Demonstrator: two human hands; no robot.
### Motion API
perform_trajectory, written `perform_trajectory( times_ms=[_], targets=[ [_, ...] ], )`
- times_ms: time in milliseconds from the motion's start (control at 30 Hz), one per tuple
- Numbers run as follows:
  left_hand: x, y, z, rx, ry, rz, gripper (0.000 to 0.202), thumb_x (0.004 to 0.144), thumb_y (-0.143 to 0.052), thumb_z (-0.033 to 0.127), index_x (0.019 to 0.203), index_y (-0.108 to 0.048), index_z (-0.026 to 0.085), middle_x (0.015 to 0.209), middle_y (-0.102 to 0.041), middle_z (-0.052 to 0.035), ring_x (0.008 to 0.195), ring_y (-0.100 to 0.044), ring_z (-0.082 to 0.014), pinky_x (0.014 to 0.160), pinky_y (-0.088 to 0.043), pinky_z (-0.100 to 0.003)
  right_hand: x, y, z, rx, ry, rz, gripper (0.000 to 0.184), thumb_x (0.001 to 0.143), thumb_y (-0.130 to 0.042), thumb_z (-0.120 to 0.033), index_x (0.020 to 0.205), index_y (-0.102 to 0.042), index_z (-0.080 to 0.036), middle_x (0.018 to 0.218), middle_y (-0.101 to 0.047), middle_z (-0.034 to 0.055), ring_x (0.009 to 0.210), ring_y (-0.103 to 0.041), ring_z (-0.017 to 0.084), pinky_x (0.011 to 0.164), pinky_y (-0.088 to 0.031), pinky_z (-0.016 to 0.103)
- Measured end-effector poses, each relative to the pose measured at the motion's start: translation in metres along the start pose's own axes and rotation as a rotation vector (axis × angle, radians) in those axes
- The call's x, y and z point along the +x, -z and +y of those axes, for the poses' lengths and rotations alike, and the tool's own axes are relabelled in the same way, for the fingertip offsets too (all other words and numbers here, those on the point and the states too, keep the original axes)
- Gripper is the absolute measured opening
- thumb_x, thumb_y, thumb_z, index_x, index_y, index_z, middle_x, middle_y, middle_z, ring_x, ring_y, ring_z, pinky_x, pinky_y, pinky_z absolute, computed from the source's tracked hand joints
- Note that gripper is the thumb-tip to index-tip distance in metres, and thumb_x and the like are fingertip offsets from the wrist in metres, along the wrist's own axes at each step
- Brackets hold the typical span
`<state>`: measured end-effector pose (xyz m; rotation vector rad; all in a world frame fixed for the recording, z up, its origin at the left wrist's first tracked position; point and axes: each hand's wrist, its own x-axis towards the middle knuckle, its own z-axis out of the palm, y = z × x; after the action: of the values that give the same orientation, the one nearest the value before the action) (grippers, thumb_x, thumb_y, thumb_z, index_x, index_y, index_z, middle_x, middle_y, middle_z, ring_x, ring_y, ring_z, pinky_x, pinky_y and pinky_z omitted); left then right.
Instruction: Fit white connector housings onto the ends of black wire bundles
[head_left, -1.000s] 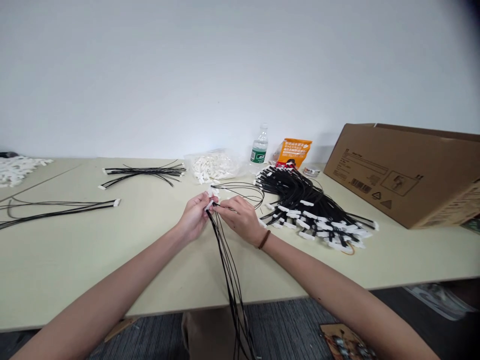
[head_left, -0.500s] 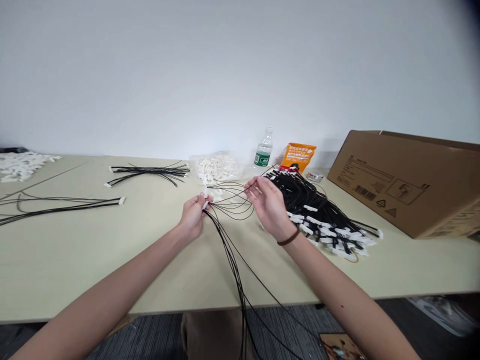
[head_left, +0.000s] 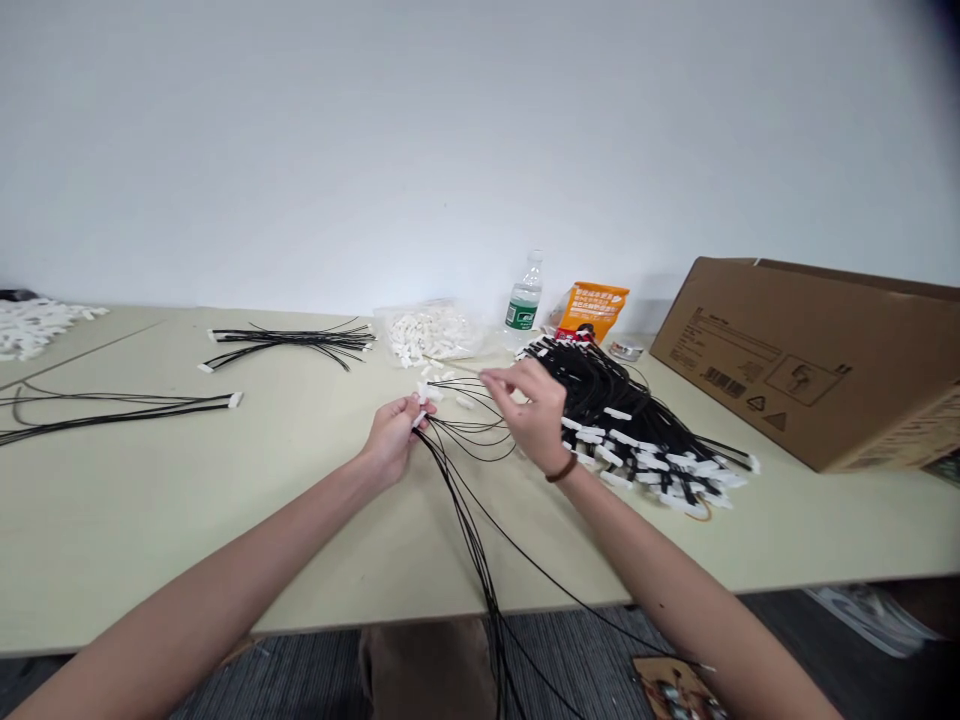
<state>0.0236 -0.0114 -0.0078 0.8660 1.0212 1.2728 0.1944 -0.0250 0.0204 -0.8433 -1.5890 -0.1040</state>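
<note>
My left hand point(head_left: 394, 435) is closed on a small white connector point(head_left: 417, 418), from which several thin black wires point(head_left: 465, 510) run down over the table's front edge. My right hand point(head_left: 529, 410) hovers just to the right, thumb and forefinger pinched on the end of one thin black wire point(head_left: 480, 377) that loops back toward the connector. A few loose white connectors point(head_left: 439, 392) lie on the table between the hands and a clear bag of white connectors point(head_left: 431, 332).
A large pile of black wire harnesses with white connectors point(head_left: 637, 425) lies right of my right hand. Behind it stand a water bottle point(head_left: 523, 300), an orange packet point(head_left: 596, 308) and a cardboard box point(head_left: 817, 355). Two wire bundles point(head_left: 289, 345) point(head_left: 112, 408) lie at the left.
My right hand left the connector, swung out right toward the pile, then came back a little with one wire end pinched. The left hand stayed on the connector.
</note>
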Motion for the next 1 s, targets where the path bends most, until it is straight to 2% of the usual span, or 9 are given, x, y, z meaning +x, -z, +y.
perform_trajectory(
  times_ms=[67, 133, 367, 667, 1000],
  targets=[
    [0.0, 0.0, 0.0, -0.013, -0.007, -0.015, 0.025, 0.069, -0.064, 0.035, 0.068, -0.059, 0.011, 0.068, -0.056, -0.0011, 0.05, -0.037, -0.0041, 0.046, -0.023, -0.02, -0.007, -0.006, -0.004, -0.101, 0.156, -0.11, 0.016, 0.082, -0.056, -0.028, 0.074, -0.068, -0.022, 0.06, -0.057, 0.0018, 0.06, -0.047, 0.014, 0.06, -0.038, 0.03],
    [0.001, 0.001, 0.0, -0.024, -0.02, -0.024, 0.025, 0.069, -0.063, 0.035, 0.069, -0.059, 0.011, 0.068, -0.056, -0.001, 0.05, -0.037, -0.0039, 0.046, -0.023, -0.02, -0.012, -0.011, -0.004, -0.158, 0.219, -0.157, 0.018, 0.084, -0.054, -0.026, 0.075, -0.068, -0.021, 0.06, -0.056, 0.002, 0.061, -0.047, 0.014, 0.059, -0.037, 0.029],
    [0.004, 0.002, -0.001, -0.069, -0.019, -0.008, 0.025, 0.068, -0.065, 0.035, 0.07, -0.059, 0.011, 0.069, -0.058, -0.0019, 0.05, -0.038, -0.0038, 0.045, -0.025, -0.02, -0.014, -0.012, 0.004, -0.188, 0.233, -0.161, 0.017, 0.085, -0.053, -0.026, 0.075, -0.066, -0.021, 0.062, -0.057, 0.002, 0.061, -0.047, 0.014, 0.06, -0.037, 0.029],
    [0.003, 0.003, -0.001, -0.046, -0.006, -0.008, 0.02, 0.072, -0.06, 0.03, 0.069, -0.058, 0.011, 0.067, -0.055, -0.0004, 0.05, -0.038, -0.0035, 0.048, -0.028, -0.019, -0.015, -0.011, 0.005, -0.195, 0.277, -0.149, 0.014, 0.084, -0.054, -0.023, 0.075, -0.065, -0.02, 0.062, -0.058, 0.0017, 0.06, -0.046, 0.013, 0.058, -0.037, 0.029],
    [0.002, 0.002, 0.002, -0.059, 0.002, -0.002, 0.02, 0.07, -0.062, 0.031, 0.068, -0.058, 0.011, 0.068, -0.056, -0.001, 0.05, -0.039, -0.0039, 0.049, -0.028, -0.02, -0.014, -0.011, 0.004, -0.192, 0.27, -0.151, 0.015, 0.084, -0.054, -0.023, 0.075, -0.066, -0.02, 0.062, -0.058, 0.0016, 0.06, -0.047, 0.013, 0.059, -0.037, 0.028]
  ],
)
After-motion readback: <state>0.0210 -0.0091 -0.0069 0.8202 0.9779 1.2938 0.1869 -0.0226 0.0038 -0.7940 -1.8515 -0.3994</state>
